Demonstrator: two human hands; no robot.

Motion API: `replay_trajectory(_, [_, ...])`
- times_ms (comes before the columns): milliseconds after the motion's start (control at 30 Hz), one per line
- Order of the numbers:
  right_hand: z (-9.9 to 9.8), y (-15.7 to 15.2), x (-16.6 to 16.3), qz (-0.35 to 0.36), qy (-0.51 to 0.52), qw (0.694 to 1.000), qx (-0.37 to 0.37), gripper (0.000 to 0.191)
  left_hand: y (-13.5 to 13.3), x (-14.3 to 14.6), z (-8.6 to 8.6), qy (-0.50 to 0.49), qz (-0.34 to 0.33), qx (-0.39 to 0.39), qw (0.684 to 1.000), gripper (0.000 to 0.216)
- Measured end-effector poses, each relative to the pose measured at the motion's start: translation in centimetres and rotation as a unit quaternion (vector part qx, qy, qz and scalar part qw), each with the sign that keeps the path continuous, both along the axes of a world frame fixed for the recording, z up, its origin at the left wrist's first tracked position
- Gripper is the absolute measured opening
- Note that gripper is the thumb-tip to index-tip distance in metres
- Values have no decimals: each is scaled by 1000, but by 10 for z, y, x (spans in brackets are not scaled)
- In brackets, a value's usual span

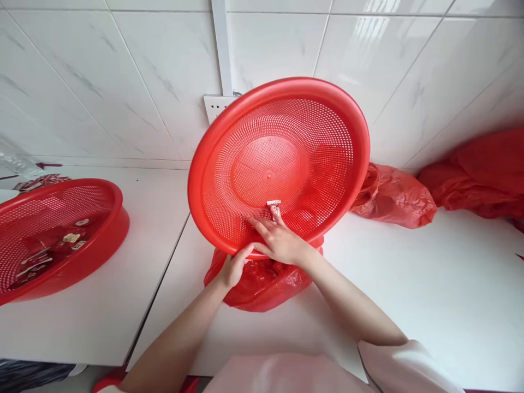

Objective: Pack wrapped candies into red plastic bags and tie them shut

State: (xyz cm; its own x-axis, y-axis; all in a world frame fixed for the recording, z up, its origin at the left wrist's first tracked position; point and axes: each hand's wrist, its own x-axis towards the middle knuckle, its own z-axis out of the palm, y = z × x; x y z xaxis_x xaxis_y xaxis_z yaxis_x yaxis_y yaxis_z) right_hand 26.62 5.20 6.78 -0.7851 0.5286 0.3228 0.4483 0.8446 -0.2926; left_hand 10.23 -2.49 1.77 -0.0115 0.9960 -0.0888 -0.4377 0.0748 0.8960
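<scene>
A red perforated plastic basket (268, 150) is tilted up, its opening facing me, above a red plastic bag (262, 297). My left hand (235, 268) is closed on the basket's lower rim, the thumb on the inside. Fingers apart, my right hand (282, 243) reaches over the rim into the bottom of the basket. Against its fingers stands a small red packet (274, 203) with a white patterned edge; whether it is gripped is unclear. The bag's mouth lies under the rim, and some dark red contents show inside it.
On the left, a second red basket (118, 202) holds several dark red packets (71, 238). Red plastic bags (397, 196) lie along the wall at right. A power socket (215, 106) is on the tiled wall. A seam divides the white tabletop (135, 218).
</scene>
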Motion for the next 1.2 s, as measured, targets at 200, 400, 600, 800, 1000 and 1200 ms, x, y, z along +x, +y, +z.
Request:
replay_trajectory(200, [15,-3,6,126,68,980,-140,47,12,-13,9,-54,35,2,998,34])
replay_trajectory(400, [39,-3,25,105,150,964,-192,37,24,-32,14,-55,59,9,997,34])
replay_trajectory(600, [55,-4,42,88,94,968,-213,21,26,-40,15,-49,66,23,996,37])
replay_trajectory(800, [42,0,26,-17,98,994,-46,28,21,-43,18,-6,107,8,994,36])
replay_trajectory(1000, [6,10,8,-134,-1,987,84,58,9,-32,21,34,-1,-2,999,34])
replay_trajectory(1200, [1,15,16,8,-15,998,-63,55,10,-24,21,10,-2,-3,1000,33])
